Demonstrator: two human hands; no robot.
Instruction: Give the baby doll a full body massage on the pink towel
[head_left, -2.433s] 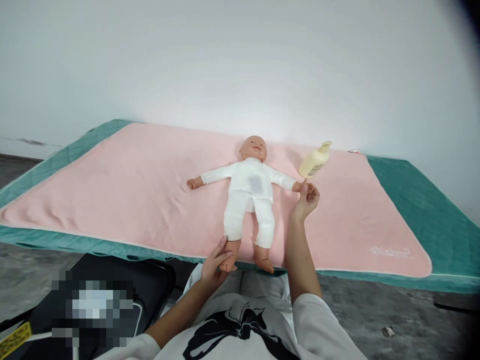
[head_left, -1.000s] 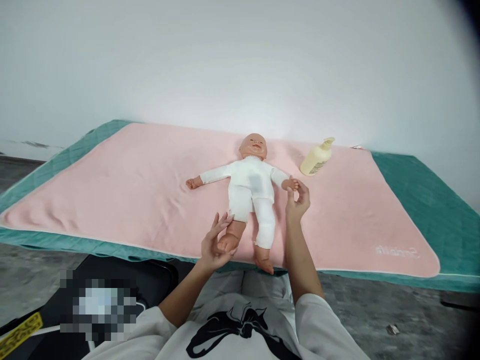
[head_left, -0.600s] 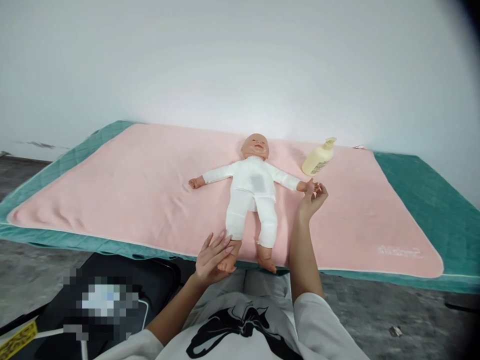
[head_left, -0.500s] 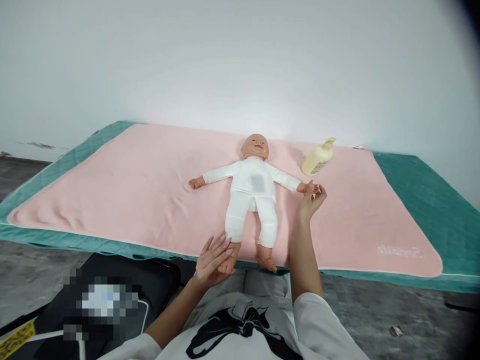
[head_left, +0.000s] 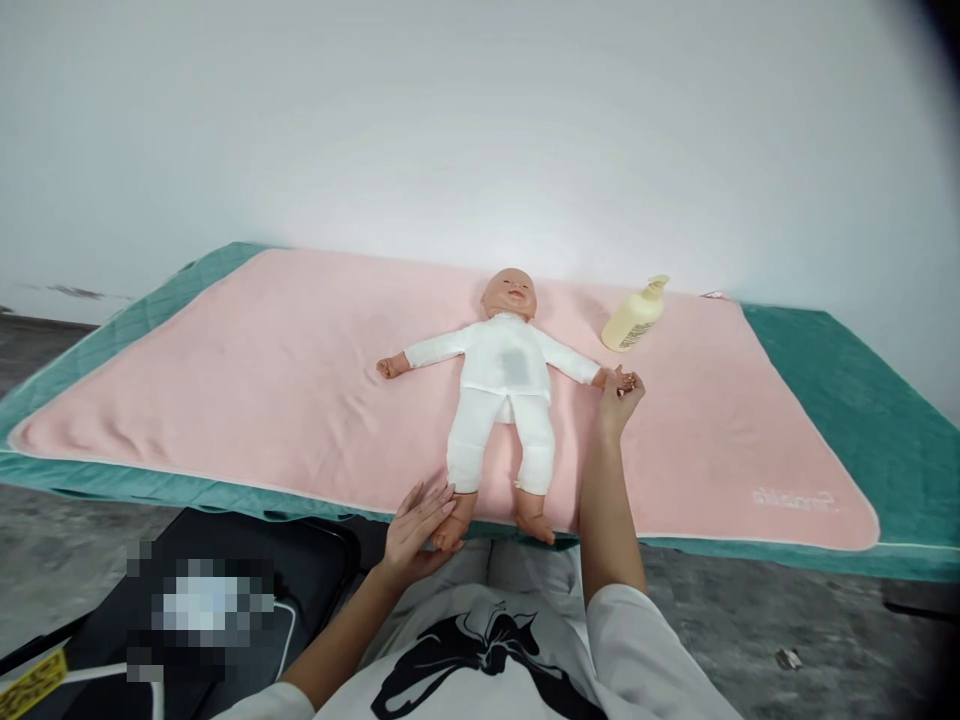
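A baby doll [head_left: 506,355] in a white top and trousers lies on its back, arms spread and feet toward me. Its bare foot on the left [head_left: 453,522] touches my left hand [head_left: 414,535], whose fingers are stretched out along the ankle with the thumb below. On the other side, my right hand [head_left: 621,402] has its fingers closed around the doll's small hand [head_left: 602,377], which they partly hide. Just beyond that hand stands a pale yellow pump bottle [head_left: 634,318] with dark lettering.
The doll lies on a pink blanket [head_left: 225,360] over a green quilted pad [head_left: 862,390], against a white wall [head_left: 480,120]. At the lower left is a black seat [head_left: 300,545] with a blurred object and white cable. A small scrap [head_left: 788,658] lies on the grey floor.
My left hand has shifted slightly left and down together with the doll's foot. My right hand has moved slightly left, still holding the doll's hand.
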